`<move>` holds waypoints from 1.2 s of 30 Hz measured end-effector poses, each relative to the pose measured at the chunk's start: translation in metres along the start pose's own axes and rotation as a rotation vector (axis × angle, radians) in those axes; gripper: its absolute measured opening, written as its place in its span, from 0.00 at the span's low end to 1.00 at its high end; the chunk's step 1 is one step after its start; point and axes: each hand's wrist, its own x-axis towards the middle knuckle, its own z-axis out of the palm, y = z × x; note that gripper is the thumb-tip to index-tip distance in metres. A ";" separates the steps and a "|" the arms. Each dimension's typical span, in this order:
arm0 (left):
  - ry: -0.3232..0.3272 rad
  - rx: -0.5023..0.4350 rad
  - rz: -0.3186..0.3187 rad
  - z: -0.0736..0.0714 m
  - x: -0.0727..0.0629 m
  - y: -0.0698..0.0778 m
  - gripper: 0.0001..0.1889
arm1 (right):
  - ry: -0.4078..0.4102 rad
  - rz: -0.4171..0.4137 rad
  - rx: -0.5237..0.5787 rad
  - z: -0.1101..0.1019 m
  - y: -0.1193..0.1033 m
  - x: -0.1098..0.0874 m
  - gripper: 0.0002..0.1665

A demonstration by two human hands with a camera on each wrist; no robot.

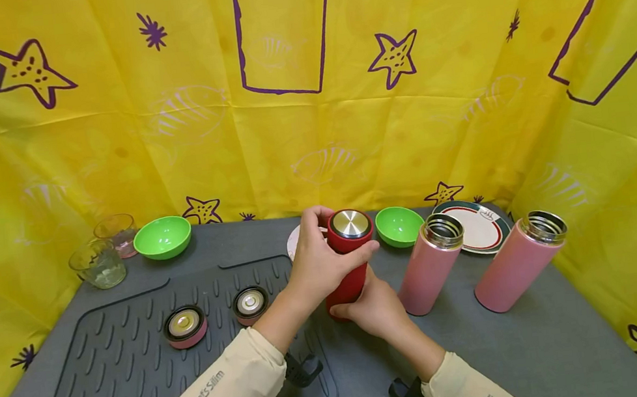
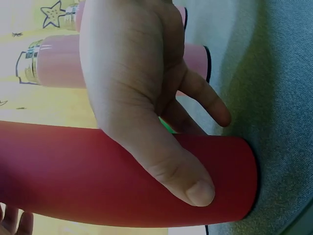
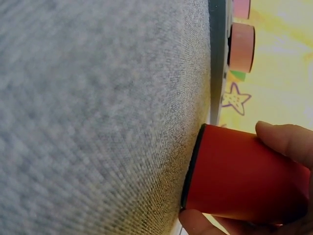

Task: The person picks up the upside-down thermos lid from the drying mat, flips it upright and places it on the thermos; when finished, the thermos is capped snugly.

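Note:
A red thermos bottle [image 1: 352, 283] with a steel-topped lid [image 1: 351, 223] stands upright in front of me, its base right at the table in both wrist views. My left hand [image 1: 316, 261] grips the bottle's upper part at the lid, thumb across the front. Lower down, my right hand [image 1: 376, 303] holds the body, its thumb near the base in the left wrist view. To the right are two pink thermos bottles [image 1: 430, 274] [image 1: 518, 267] with open, threaded steel mouths. Two pink lids [image 1: 185, 326] [image 1: 250, 304] lie inside-up on the mat at left.
A grey ribbed drying mat [image 1: 110, 386] covers the table's left side. Two glasses [image 1: 99, 266] [image 1: 116, 233] and a green bowl [image 1: 162, 237] stand behind it. Another green bowl [image 1: 399, 225] and a rimmed plate [image 1: 478, 226] sit behind the bottles. A yellow curtain [image 1: 201, 153] surrounds the table.

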 end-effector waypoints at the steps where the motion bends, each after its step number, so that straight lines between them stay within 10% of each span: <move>1: -0.005 -0.006 0.002 -0.001 0.000 0.000 0.39 | 0.001 0.000 -0.002 0.000 0.000 0.000 0.43; 13: -0.142 -0.068 0.057 -0.010 0.001 -0.008 0.36 | 0.005 -0.032 -0.019 0.000 0.001 0.000 0.42; 25: 0.076 0.143 0.013 0.002 0.001 0.005 0.42 | 0.002 0.010 -0.006 0.002 0.000 -0.001 0.44; 36: -0.017 0.054 0.102 -0.004 0.003 -0.003 0.32 | 0.009 -0.016 -0.027 0.001 0.000 -0.001 0.43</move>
